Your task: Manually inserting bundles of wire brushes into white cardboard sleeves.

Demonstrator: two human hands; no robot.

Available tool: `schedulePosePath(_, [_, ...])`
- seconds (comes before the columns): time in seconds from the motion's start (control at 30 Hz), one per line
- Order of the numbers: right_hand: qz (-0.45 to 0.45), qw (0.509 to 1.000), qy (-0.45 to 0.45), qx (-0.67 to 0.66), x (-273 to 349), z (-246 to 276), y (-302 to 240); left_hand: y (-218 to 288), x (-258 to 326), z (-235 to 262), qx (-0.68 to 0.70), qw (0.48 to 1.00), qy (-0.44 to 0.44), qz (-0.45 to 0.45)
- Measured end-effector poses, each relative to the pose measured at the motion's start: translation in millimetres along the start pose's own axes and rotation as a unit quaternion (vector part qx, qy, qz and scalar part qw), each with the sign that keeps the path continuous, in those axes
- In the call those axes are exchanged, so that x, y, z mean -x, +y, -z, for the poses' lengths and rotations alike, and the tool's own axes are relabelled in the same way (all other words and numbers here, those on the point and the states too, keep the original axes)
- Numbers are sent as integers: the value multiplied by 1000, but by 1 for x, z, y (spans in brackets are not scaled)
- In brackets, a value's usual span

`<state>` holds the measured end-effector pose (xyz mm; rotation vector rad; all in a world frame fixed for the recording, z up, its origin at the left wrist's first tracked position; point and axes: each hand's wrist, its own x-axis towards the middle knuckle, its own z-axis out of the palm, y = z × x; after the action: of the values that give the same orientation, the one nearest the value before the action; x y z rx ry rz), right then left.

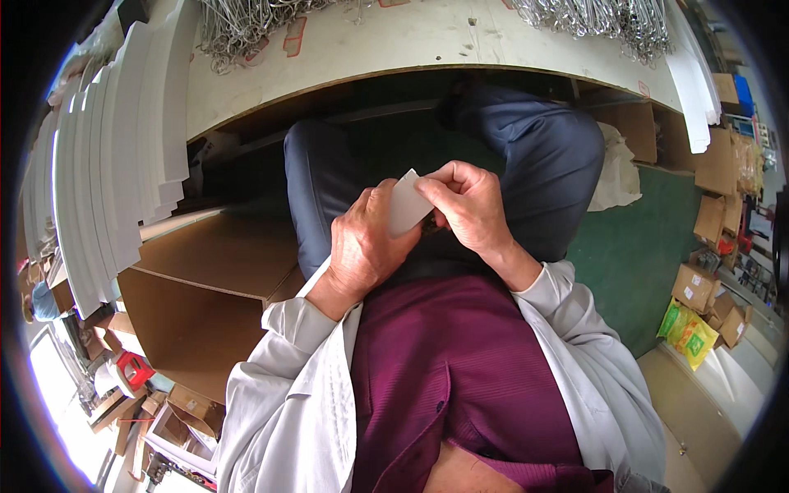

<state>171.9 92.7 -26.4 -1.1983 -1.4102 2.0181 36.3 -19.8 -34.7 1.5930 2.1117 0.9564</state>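
Above my lap, my left hand (367, 238) is closed around a small white card-like piece (406, 204), with the thumb along its lower edge. One corner of the piece points up and away from me. My right hand (468, 205) pinches its right edge near that upper corner between thumb and bent forefinger. The other right fingers curl in below, and something small and dark shows under them, too hidden to name. Whether the white piece is one sheet or a folded stack, I cannot tell.
Ahead is a pale worktable (362, 59) with bunches of metal wire hooks (255, 26) on it. Tall white strips (99, 164) stand at the left. Beside my left leg sits an open cardboard box (205, 279). Cartons and a yellow-green bag (687, 333) lie at the right.
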Motion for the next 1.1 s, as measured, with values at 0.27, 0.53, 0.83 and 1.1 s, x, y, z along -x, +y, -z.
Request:
schedulePosePath(0.27, [108,989,18,96,4,-4,7,0,1,2,2,1000,1,-2])
schedulePosePath(0.53, [197,962,15,188,9,-1,8,0,2,4,23,1000,-9,15])
schedulePosePath(0.83, [162,974,-62,148,17,-8,16,-5,1,2,57,998,11,9])
schedulePosePath(1.1, [304,920,-32,245,10,-13,24,-11,-3,2,62,998,9,16])
